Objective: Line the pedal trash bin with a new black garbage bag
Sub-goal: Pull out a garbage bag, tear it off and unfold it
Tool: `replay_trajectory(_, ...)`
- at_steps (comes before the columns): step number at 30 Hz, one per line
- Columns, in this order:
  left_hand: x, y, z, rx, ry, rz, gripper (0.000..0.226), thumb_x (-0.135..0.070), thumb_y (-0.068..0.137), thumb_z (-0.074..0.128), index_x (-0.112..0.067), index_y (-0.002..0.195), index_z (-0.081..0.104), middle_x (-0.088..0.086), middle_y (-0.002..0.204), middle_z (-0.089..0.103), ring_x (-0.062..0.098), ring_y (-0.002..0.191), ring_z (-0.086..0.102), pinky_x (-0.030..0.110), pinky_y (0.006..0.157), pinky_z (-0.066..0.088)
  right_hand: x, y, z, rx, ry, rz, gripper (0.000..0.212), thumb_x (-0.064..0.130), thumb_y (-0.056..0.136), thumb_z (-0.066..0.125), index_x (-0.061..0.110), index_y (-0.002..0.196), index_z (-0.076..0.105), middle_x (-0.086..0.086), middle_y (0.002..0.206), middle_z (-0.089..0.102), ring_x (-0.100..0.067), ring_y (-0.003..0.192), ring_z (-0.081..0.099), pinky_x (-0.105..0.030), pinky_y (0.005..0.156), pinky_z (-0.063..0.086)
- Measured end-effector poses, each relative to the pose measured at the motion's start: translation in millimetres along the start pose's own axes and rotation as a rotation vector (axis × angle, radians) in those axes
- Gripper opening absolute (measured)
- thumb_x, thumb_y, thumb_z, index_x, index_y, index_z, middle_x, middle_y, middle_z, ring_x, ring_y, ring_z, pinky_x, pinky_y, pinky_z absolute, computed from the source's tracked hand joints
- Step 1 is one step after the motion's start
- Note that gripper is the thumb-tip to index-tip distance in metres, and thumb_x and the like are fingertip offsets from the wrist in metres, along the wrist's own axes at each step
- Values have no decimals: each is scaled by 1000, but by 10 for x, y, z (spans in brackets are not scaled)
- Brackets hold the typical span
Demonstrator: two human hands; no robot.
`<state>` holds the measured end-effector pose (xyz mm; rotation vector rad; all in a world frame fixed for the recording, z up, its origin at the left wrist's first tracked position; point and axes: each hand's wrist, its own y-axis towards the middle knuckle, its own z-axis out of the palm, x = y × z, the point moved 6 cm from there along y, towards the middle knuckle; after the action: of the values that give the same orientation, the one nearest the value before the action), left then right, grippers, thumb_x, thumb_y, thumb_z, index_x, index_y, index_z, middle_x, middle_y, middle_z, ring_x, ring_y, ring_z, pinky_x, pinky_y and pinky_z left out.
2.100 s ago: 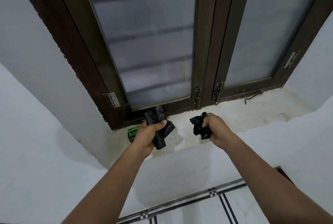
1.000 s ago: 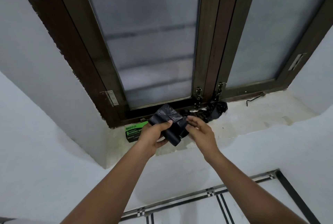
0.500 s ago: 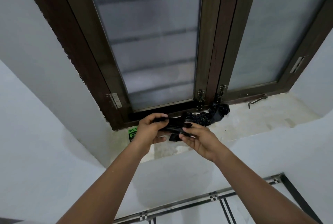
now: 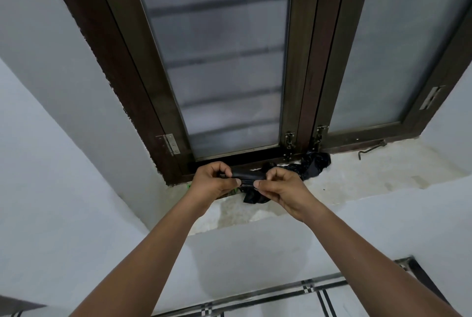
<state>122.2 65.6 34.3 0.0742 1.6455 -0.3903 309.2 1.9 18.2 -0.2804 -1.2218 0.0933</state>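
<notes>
A: While both hands work over the pale concrete window sill (image 4: 362,176), where exactly is the bag?

B: The folded black plastic garbage bag (image 4: 246,177) is stretched between them, just in front of the dark brown wooden window frame (image 4: 304,102) and above the sill. The left hand (image 4: 212,184) pinches one end between thumb and curled fingers (image 4: 224,167); the right hand (image 4: 281,189) pinches the other end the same way. A loose flap hangs below, toward the sill.

A: And the crumpled black plastic lump (image 4: 313,164) behind the right hand?

B: That lies on the sill against the foot of the frame. Whether it joins the held piece, I cannot tell. A sliver of a green printed label (image 4: 189,185) peeks out beside the left hand.

A: How will the bag handle?

B: I judge it feather-light, limp and slick. Thin film like this clings to itself, so the layers will resist parting, and it could tear if yanked hard.

A: Where should one take hold?

B: At the open edge, probably, rubbing the two layers apart between thumb and fingertip, then gripping each layer separately to shake it open. No bin is in view, so lining looks some way off.
</notes>
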Motion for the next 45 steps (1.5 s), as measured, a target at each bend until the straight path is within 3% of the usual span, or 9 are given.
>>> replay_trajectory(3,-46,-44,-34,-25,-9,1,27,14,76,79,-9,77,65,15,90,70,32,86,76,33,76,64,33,9,-4,45,-174,1,35,-1,83,77,19,76,49,-12,98,73,-30,87,75,-36,74,63)
replay_trajectory(5,-50,-60,-59,-52,-22,-29,24,15,77,78,-6,82,68,19,97,72,34,87,77,30,72,64,171,25,-23,6,-619,-140,34,4,78,79,28,78,55,-4,103,72,-26,96,72,-42,79,60)
replay_trajectory(9,-69,-76,-83,-62,-102,-111,24,21,79,72,1,92,69,26,100,73,36,82,77,28,67,64,552,0,225,2,-869,-582,28,11,72,78,32,85,65,10,127,59,-3,124,53,-26,101,43)
replay_trajectory(13,-164,-68,-55,-5,-179,-182,35,27,84,60,4,109,70,23,99,73,31,89,76,31,73,65,416,118,463,263,-1017,-626,33,30,74,84,36,104,72,18,135,54,3,126,50,-15,104,39)
replay_trajectory(17,-201,-82,-62,79,-272,-297,50,30,85,48,3,123,66,27,114,71,39,100,74,35,81,64,265,179,380,235,-857,-726,30,14,78,84,20,108,79,8,127,64,-4,119,60,-19,100,49)
replay_trajectory(21,-132,-35,-116,85,-271,-314,60,30,84,47,-4,129,63,29,119,71,39,103,74,31,82,64,134,308,229,207,-321,-265,21,0,83,77,9,102,80,-10,122,70,-22,97,73,-25,75,61)
replay_trajectory(28,135,299,-329,-141,601,-73,47,5,77,75,-19,117,72,0,124,70,17,113,66,28,91,55,-25,282,112,129,-45,49,35,-12,80,74,-1,114,71,-23,103,73,-36,89,75,-28,76,63)
replay_trajectory(35,255,628,-19,210,1306,69,66,-11,81,70,-33,141,53,6,137,47,31,120,51,46,95,55,58,323,-53,-66,-263,-18,28,3,82,79,13,108,77,-12,95,78,-30,84,77,-32,77,63)
replay_trajectory(45,55,676,-129,301,1301,291,43,-26,82,72,-32,118,49,2,105,55,23,88,57,34,63,48,330,276,124,-191,-408,-96,23,5,84,77,17,104,80,-12,92,79,-27,79,78,-27,73,63)
